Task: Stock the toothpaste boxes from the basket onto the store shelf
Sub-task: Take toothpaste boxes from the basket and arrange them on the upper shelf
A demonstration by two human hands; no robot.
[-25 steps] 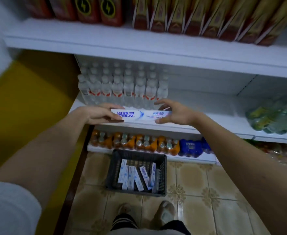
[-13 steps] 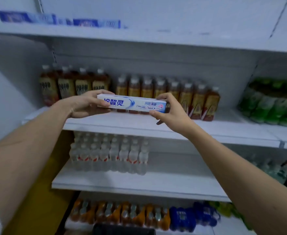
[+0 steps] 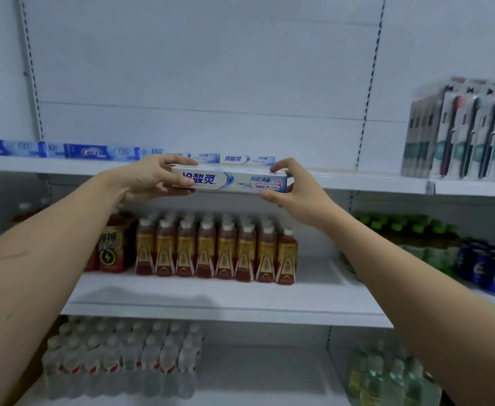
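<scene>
Toothpaste box (image 3: pixel 228 180) first, because my next move hangs on how it lies. From the head camera, the only view I have, I see it held flat, with its long side running left to right, the same way the top shelf (image 3: pixel 357 180) runs. It sits right at the front edge of that shelf, about level with it, and I cannot tell if it touches the edge yet.

My left hand (image 3: pixel 149 180) grips the left end, with its fingers (image 3: pixel 179 163) curled over the top and the thumb under. My right hand (image 3: pixel 296 191) pinches the right end, fingertips on the top corner and thumb below. Both hands are closed on the same box, one at each end, so neither hand is nearer than the other. The box lies between them.

Behind the box, farther back on the shelf, a row of boxes (image 3: pixel 94 150) lies end to end in a line, and the nearest white one (image 3: pixel 236 158) has the same look as mine. They all lie with their long sides going left to right too. So I think my box is already turned the right way, and it only needs to go forward, away from me, and down onto the shelf in front of that row.

The one thing I would watch is the front edge: if the box is a bit too low, it could bump there.

Toothbrush packs (image 3: pixel 463 133) stand far to the right on the same shelf, well apart from my hands. Bottles (image 3: pixel 217 250) fill the shelf below. The basket is not in view.
</scene>
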